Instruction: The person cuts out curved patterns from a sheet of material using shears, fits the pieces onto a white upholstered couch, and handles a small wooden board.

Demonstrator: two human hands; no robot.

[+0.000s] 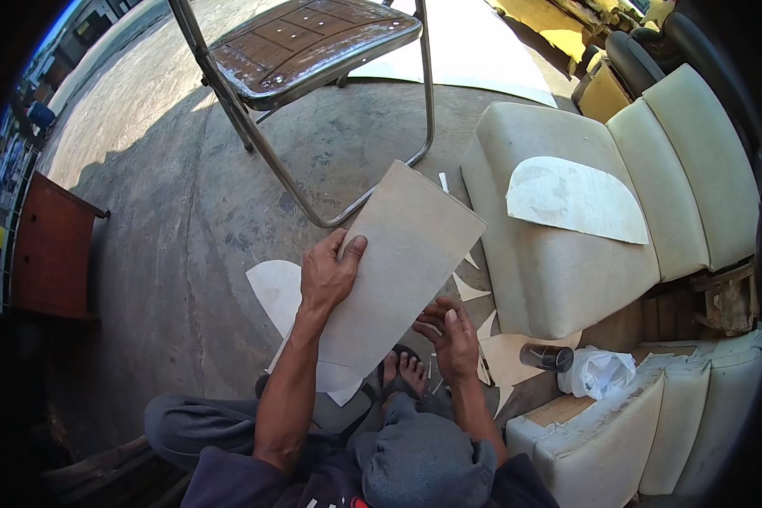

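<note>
My left hand point(330, 273) grips the left edge of a beige rectangular board point(411, 245), its thumb lying on the top face. The board is tilted in front of me, its far end pointing away and to the right. Beside its lower right edge is my right hand point(454, 343), fingers apart and partly bent; whether the fingertips touch the board is hard to see. A white piece with a rounded end point(277, 292) lies on the floor to the left, partly covered by the board and my left arm. Thin pointed offcuts point(470, 289) are scattered to the right.
A cream padded seat point(559, 279) stands at the right, bearing a white half-oval piece point(571, 199). Nearer are a dark cylinder point(546, 357), a white plastic bag point(599, 373) and another cream seat point(605, 440). A metal-framed folding chair point(313, 46) stands ahead; a red-brown cabinet point(52, 250) is left.
</note>
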